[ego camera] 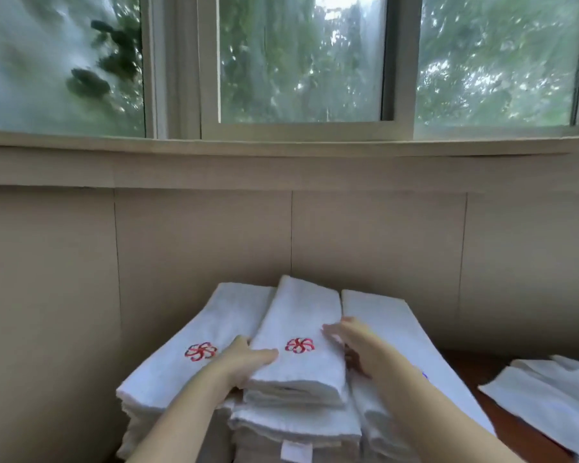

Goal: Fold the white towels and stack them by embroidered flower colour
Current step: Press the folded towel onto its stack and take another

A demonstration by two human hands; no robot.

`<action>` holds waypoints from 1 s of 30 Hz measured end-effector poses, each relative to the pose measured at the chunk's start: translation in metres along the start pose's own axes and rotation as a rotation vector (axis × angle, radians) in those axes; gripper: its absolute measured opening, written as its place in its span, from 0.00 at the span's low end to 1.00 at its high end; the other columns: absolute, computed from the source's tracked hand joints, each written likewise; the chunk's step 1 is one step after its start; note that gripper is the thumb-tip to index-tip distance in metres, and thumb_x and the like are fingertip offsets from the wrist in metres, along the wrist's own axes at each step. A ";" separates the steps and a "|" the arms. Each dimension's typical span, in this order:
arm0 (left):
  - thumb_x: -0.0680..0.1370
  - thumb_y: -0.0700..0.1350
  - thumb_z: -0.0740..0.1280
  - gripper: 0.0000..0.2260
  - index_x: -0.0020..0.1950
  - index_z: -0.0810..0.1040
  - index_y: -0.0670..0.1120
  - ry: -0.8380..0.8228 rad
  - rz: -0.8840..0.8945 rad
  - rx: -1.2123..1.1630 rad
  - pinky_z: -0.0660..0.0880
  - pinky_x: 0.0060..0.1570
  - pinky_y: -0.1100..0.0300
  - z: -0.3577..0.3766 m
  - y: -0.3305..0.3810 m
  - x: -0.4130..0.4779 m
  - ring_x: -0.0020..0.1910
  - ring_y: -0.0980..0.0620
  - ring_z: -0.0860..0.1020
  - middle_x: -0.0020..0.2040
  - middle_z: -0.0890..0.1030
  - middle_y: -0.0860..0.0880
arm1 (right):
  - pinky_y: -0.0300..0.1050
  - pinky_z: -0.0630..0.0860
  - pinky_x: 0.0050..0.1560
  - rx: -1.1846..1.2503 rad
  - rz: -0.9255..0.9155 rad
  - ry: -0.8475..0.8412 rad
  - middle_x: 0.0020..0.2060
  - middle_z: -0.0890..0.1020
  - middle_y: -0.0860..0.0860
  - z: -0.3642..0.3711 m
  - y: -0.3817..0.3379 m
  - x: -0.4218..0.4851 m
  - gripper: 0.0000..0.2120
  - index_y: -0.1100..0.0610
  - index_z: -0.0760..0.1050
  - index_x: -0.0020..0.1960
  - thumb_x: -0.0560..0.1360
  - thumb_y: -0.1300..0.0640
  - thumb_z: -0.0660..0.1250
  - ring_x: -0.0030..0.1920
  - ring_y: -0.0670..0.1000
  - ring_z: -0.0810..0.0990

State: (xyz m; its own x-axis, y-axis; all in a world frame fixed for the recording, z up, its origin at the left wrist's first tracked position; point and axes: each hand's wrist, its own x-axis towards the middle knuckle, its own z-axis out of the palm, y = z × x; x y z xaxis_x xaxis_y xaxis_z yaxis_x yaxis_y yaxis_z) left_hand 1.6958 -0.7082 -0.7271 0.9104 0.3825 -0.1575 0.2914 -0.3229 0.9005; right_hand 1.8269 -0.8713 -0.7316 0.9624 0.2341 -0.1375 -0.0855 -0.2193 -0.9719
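Note:
Three stacks of folded white towels stand side by side against the wall. The middle stack's top towel [298, 332] shows a red embroidered flower [299, 345]. My left hand [248, 360] grips its left edge, thumb on top, fingers under the fold. My right hand [348, 342] holds its right edge, fingers lying on top near the flower. The left stack [194, 349] also shows a red flower [200, 351] on top. My right forearm partly hides the right stack [391, 322]; a trace of blue embroidery [424, 375] peeks out beside it.
Loose unfolded white towels [549, 392] lie at the right on the dark wooden table [472, 365]. A beige panelled wall [214, 245] rises right behind the stacks, with a window sill [281, 148] above.

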 end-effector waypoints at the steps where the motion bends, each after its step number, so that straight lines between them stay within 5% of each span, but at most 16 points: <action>1: 0.75 0.53 0.68 0.28 0.71 0.63 0.45 0.009 0.020 0.010 0.75 0.54 0.57 0.002 -0.002 0.001 0.55 0.48 0.77 0.60 0.75 0.49 | 0.44 0.76 0.38 0.050 -0.014 -0.024 0.47 0.78 0.60 0.000 0.000 0.004 0.15 0.60 0.70 0.59 0.75 0.61 0.68 0.43 0.56 0.79; 3: 0.78 0.52 0.64 0.27 0.74 0.59 0.46 0.035 0.041 0.069 0.72 0.52 0.58 0.006 -0.004 -0.002 0.55 0.49 0.75 0.58 0.72 0.49 | 0.51 0.76 0.53 0.100 -0.024 -0.073 0.54 0.77 0.62 0.000 0.000 0.006 0.20 0.58 0.66 0.65 0.75 0.63 0.67 0.52 0.59 0.79; 5: 0.79 0.52 0.61 0.26 0.74 0.59 0.44 0.049 0.052 0.084 0.73 0.51 0.57 0.009 0.001 -0.007 0.54 0.49 0.74 0.57 0.72 0.48 | 0.52 0.74 0.57 0.076 -0.021 -0.080 0.48 0.77 0.60 -0.002 -0.002 0.003 0.15 0.59 0.70 0.61 0.75 0.67 0.64 0.49 0.57 0.77; 8: 0.81 0.52 0.59 0.25 0.74 0.58 0.42 0.033 0.052 0.022 0.67 0.38 0.62 0.010 0.013 -0.020 0.45 0.57 0.71 0.54 0.71 0.52 | 0.53 0.75 0.55 0.077 -0.004 -0.007 0.47 0.77 0.60 -0.009 -0.008 0.000 0.08 0.56 0.73 0.49 0.75 0.68 0.62 0.47 0.57 0.76; 11: 0.81 0.54 0.59 0.30 0.76 0.51 0.43 0.019 0.046 0.171 0.67 0.43 0.59 0.014 0.010 -0.032 0.51 0.52 0.70 0.62 0.71 0.48 | 0.45 0.75 0.43 -0.092 0.044 -0.003 0.41 0.76 0.57 -0.011 -0.008 -0.011 0.05 0.57 0.72 0.44 0.75 0.65 0.65 0.44 0.56 0.76; 15: 0.81 0.55 0.58 0.31 0.76 0.47 0.43 -0.006 0.035 0.333 0.69 0.44 0.59 0.018 0.002 -0.041 0.49 0.51 0.73 0.58 0.73 0.46 | 0.48 0.76 0.52 -0.422 -0.058 0.044 0.58 0.76 0.59 -0.009 -0.006 -0.022 0.15 0.61 0.71 0.62 0.76 0.62 0.64 0.58 0.59 0.77; 19: 0.81 0.55 0.58 0.31 0.76 0.47 0.43 -0.037 0.024 0.422 0.68 0.43 0.59 0.015 0.005 -0.048 0.44 0.52 0.74 0.45 0.73 0.51 | 0.53 0.78 0.56 -0.516 -0.081 0.027 0.60 0.75 0.62 -0.011 -0.011 -0.028 0.17 0.64 0.69 0.65 0.77 0.63 0.62 0.60 0.61 0.77; 22: 0.81 0.56 0.56 0.30 0.75 0.47 0.43 0.117 0.065 0.692 0.70 0.46 0.56 0.020 0.006 -0.053 0.53 0.46 0.77 0.54 0.76 0.45 | 0.47 0.74 0.53 -0.858 -0.228 0.137 0.61 0.73 0.59 -0.011 -0.006 -0.035 0.15 0.61 0.70 0.63 0.77 0.58 0.60 0.58 0.59 0.75; 25: 0.80 0.56 0.56 0.28 0.76 0.52 0.48 0.358 0.309 0.917 0.69 0.58 0.54 0.034 0.006 -0.051 0.66 0.45 0.69 0.69 0.66 0.45 | 0.50 0.67 0.62 -1.025 -0.484 0.213 0.66 0.67 0.59 -0.004 0.004 -0.037 0.18 0.59 0.68 0.65 0.80 0.50 0.56 0.65 0.60 0.68; 27: 0.81 0.59 0.53 0.29 0.78 0.51 0.49 0.243 0.411 0.907 0.59 0.70 0.54 0.047 0.003 -0.047 0.75 0.50 0.58 0.77 0.57 0.49 | 0.52 0.63 0.65 -1.068 -0.483 0.024 0.66 0.68 0.59 0.004 0.013 -0.038 0.19 0.60 0.67 0.64 0.82 0.49 0.50 0.68 0.58 0.67; 30: 0.79 0.66 0.48 0.33 0.79 0.47 0.51 0.082 0.268 0.933 0.48 0.74 0.49 0.058 -0.008 -0.043 0.78 0.54 0.45 0.79 0.45 0.51 | 0.55 0.56 0.70 -1.041 -0.379 -0.126 0.70 0.64 0.59 0.006 0.021 -0.044 0.23 0.60 0.61 0.69 0.82 0.46 0.48 0.72 0.55 0.61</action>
State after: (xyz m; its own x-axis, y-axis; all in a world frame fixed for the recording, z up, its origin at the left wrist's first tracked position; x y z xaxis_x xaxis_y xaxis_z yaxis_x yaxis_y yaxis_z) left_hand 1.6715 -0.7721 -0.7509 0.9676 0.2437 0.0663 0.2248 -0.9508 0.2133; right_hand 1.7817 -0.8808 -0.7470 0.8422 0.5359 0.0585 0.5231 -0.7861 -0.3292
